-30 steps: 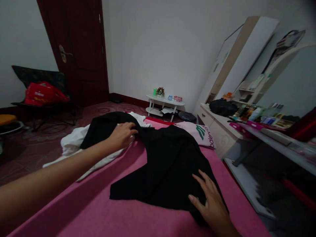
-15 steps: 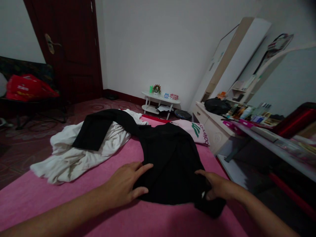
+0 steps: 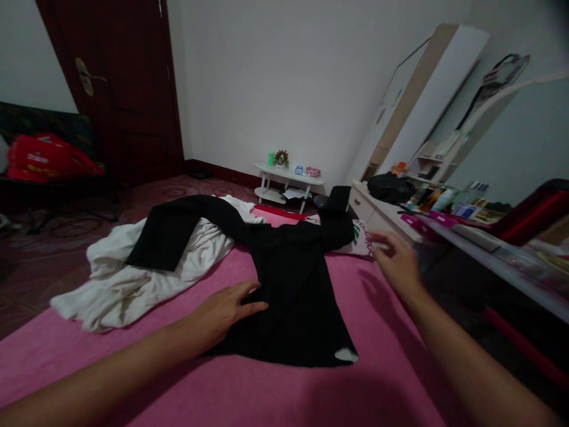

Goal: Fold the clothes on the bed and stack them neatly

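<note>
A black long-sleeved top [image 3: 293, 290] lies spread on the pink bed cover [image 3: 267, 397]. Its left sleeve stretches over a crumpled white cloth [image 3: 111, 279]. The right sleeve [image 3: 336, 222] is at the far right, its end sticking up in front of a folded pink garment [image 3: 362, 240] with printed letters. A small white patch shows at the near right corner of the hem. My left hand [image 3: 226, 311] rests on the top's left side, fingers apart. Above the bed's right side, my right hand [image 3: 395, 261] is raised with loosely bent fingers, apart from the top and holding nothing.
A dresser [image 3: 391, 219] with bottles, a black bag [image 3: 391, 188] and a mirror stands on the right. Beyond the bed is a small white table [image 3: 288, 172]. A red bag [image 3: 48, 157] sits on a chair at the left, near a dark door [image 3: 124, 89].
My right hand has let go of the right sleeve and risen away. That sleeve has swung from the near right to the far right. My left hand has shifted slightly left, still on the top.
</note>
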`<state>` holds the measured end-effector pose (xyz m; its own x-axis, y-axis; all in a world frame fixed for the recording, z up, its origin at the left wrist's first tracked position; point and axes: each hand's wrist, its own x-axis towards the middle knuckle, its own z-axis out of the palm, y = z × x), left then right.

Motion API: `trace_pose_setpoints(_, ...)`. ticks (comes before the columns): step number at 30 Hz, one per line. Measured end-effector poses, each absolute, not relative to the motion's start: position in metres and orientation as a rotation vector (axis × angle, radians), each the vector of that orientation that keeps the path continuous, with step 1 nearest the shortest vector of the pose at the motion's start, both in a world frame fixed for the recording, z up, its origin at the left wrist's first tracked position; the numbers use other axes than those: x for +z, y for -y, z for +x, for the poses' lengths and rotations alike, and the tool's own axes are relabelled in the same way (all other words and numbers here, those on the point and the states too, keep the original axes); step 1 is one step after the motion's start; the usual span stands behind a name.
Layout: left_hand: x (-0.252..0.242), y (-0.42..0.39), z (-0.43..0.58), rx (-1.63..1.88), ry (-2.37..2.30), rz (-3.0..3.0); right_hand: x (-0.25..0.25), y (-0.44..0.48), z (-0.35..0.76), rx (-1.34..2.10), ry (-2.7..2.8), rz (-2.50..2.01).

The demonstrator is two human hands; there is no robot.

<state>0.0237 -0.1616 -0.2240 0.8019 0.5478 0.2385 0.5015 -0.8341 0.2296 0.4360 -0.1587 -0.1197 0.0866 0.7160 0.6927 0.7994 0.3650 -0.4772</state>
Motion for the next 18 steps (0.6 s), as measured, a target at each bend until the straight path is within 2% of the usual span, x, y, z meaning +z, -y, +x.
trace_pose_setpoints(3, -0.221, 0.156, 0.019, 0.470, -0.798, 2.852, -0.170, 0.191, 0.423, 0.062, 2.250, -1.488)
trace_pose_setpoints(7, -0.210, 0.146, 0.021, 0.489, -0.671, 2.881, -0.204, 0.222, 0.413, 0.115, 2.484, -1.512)
trace_pose_setpoints(14, -0.205, 0.111, 0.043, 0.501, -0.555, 2.899, -0.208, 0.220, 0.400, 0.123, 2.610, -1.252)
trace_pose_setpoints(18, -0.194, 0.091, 0.038, 0.662, -0.602, 2.799, -0.196, 0.223, 0.396, 0.282, 2.325, -1.282)
